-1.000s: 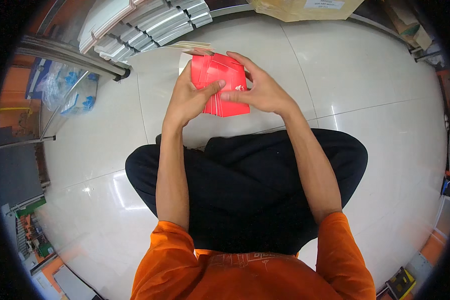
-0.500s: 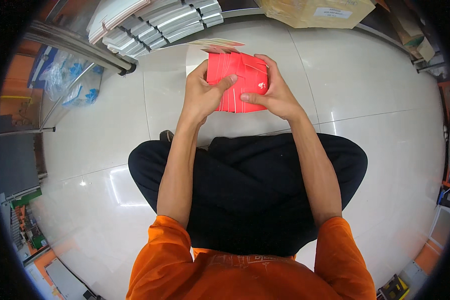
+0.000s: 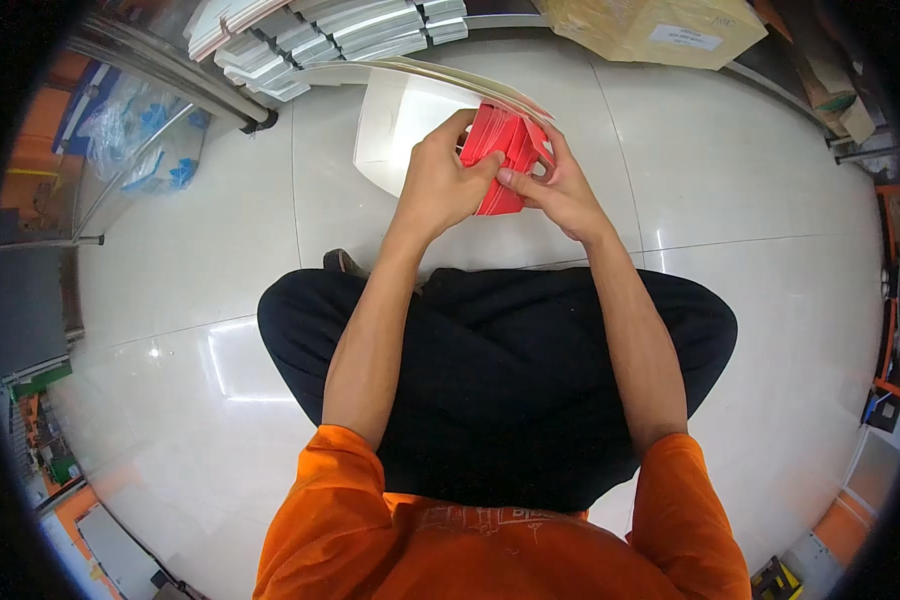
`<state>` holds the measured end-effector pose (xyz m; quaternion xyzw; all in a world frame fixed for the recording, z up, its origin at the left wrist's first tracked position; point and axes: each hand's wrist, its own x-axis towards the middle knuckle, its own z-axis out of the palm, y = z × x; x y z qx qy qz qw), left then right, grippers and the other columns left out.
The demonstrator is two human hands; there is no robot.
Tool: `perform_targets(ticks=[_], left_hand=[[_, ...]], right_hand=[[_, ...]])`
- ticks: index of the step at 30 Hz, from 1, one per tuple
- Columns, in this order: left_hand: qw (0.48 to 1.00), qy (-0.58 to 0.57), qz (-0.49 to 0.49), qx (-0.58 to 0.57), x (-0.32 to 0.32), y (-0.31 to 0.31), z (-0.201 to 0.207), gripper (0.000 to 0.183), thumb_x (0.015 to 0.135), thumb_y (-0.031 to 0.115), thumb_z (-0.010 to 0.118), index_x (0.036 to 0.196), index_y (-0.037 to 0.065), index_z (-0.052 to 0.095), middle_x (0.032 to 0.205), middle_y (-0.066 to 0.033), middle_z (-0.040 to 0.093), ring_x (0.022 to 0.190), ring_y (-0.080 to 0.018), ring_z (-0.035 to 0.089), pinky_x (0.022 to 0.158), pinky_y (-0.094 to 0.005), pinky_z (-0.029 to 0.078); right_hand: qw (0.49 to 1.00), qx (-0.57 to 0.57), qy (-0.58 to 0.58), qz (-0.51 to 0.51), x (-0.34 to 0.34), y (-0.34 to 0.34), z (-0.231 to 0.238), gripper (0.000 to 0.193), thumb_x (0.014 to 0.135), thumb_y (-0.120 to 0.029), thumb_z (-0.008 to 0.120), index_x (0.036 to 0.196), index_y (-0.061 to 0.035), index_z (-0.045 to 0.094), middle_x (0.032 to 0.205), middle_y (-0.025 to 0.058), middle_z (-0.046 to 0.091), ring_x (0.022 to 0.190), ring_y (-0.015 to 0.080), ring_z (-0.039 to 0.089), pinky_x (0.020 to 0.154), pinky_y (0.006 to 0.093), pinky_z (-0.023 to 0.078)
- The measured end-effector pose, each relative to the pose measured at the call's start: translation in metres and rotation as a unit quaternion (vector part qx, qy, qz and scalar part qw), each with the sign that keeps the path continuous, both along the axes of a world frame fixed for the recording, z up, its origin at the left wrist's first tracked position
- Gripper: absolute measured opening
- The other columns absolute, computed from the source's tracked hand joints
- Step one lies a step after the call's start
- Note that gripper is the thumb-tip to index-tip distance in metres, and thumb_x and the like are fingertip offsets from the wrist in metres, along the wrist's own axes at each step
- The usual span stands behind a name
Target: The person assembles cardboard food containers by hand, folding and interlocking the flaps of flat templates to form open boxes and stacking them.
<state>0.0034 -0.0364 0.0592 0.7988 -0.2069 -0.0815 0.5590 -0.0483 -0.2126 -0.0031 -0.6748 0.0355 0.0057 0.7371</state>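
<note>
Bag: clear crumpled plastic [image 3: 145,140] on the left, with blue pieces [image 3: 183,172] showing through it.
Carton: tan box [image 3: 660,25] at the far right, white label on its side; what it holds is hidden from me.
Half a second back: the red stack faced up broad and square; now it is turned, showing a narrower front.
White panel: much more of it [image 3: 410,110] has come into sight beyond the left hand.
Left hand: shifted right, closer to its partner; this hand [image 3: 448,180] grips the stack's left side, thumb across the front.
Right hand: fingers [image 3: 568,195] hold the stack's right side, thumb on its front.
Red stack: bright red card pieces [image 3: 494,130] with thin white edges, held between both hands above the pale floor [image 3: 450,240], beyond the crossed legs [image 3: 510,370].
Pale sheets: long, bowed layers [image 3: 430,70] running along the far side of the stack.
</note>
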Motion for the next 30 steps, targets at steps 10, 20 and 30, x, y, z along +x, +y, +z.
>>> perform_targets(ticks=[10, 20, 30], left_hand=[[0.987, -0.113, 0.041, 0.104, 0.000, 0.004, 0.000, 0.036, 0.082, 0.019, 0.071, 0.113, 0.001, 0.066, 0.093, -0.0218, 0.072, 0.086, -0.0374, 0.071, 0.078, -0.0435, 0.055], [0.960, -0.038, 0.096, 0.262, 0.004, 0.002, 0.012, 0.036, 0.084, 0.038, 0.073, 0.107, 0.010, 0.072, 0.086, -0.0152, 0.074, 0.083, -0.0326, 0.072, 0.073, -0.0430, 0.055], [0.949, -0.043, 0.048, 0.307, 0.005, 0.001, 0.014, 0.036, 0.085, 0.043, 0.068, 0.103, 0.013, 0.075, 0.080, -0.0139, 0.073, 0.079, -0.0325, 0.071, 0.072, -0.0434, 0.055]], right_hand=[[0.992, 0.102, 0.077, -0.017, 0.000, 0.016, -0.008, 0.102, 0.083, -0.023, 0.082, 0.158, -0.0141, 0.014, 0.151, 0.0176, 0.039, 0.128, 0.0270, 0.051, 0.085, 0.0395, 0.058], [0.951, 0.293, 0.087, 0.047, 0.003, 0.018, 0.001, 0.072, 0.101, -0.047, 0.052, 0.156, -0.0120, 0.020, 0.143, 0.0136, 0.043, 0.118, 0.0294, 0.057, 0.092, 0.0433, 0.052], [0.950, 0.264, 0.170, -0.008, 0.011, 0.024, -0.009, 0.056, 0.100, -0.048, 0.056, 0.130, -0.0056, 0.036, 0.124, 0.0162, 0.050, 0.105, 0.0310, 0.061, 0.086, 0.0496, 0.055]])
